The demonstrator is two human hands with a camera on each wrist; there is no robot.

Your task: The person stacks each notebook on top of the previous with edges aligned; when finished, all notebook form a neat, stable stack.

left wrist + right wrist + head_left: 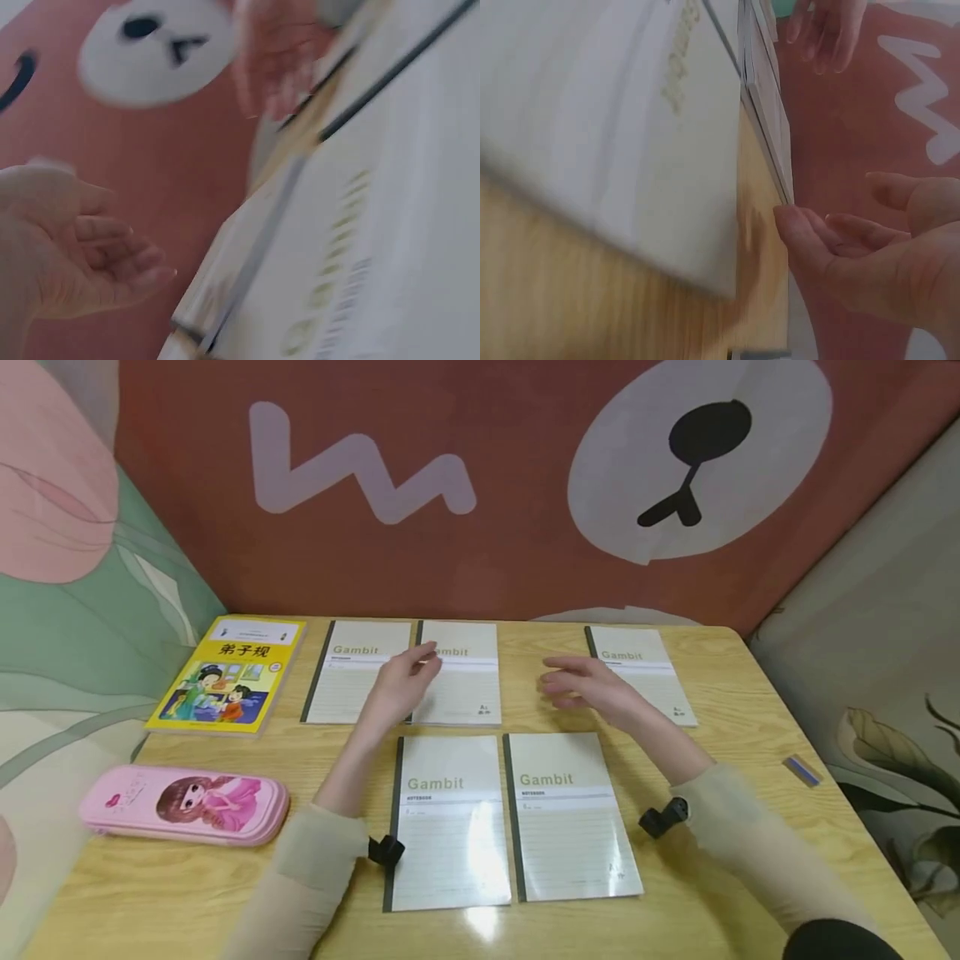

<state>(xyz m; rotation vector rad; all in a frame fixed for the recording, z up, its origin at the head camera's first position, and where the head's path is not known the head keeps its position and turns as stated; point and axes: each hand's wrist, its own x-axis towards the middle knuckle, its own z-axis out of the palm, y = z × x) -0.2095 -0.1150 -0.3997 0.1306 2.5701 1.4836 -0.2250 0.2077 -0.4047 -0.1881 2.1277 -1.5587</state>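
Note:
Five cream "Gambit" notebooks lie on a wooden table (750, 718). Three are in a back row: left (348, 685), middle (472, 689) and right (656, 681). Two sit side by side in front (450, 827), (570, 818). My left hand (405, 675) hovers over the seam between the back left and middle notebooks, fingers relaxed and holding nothing. My right hand (577, 687) hovers over bare wood between the middle and right back notebooks, fingers straight and empty. The left wrist view shows my left hand (97, 251) with a bare palm beside a blurred notebook (390, 225). The right wrist view shows my right hand (855, 251) likewise empty.
A yellow children's book (225, 675) lies at the back left. A pink pencil case (187, 804) lies at the front left. A small eraser (802, 771) sits near the right edge. A red wall with a bear face stands close behind the table.

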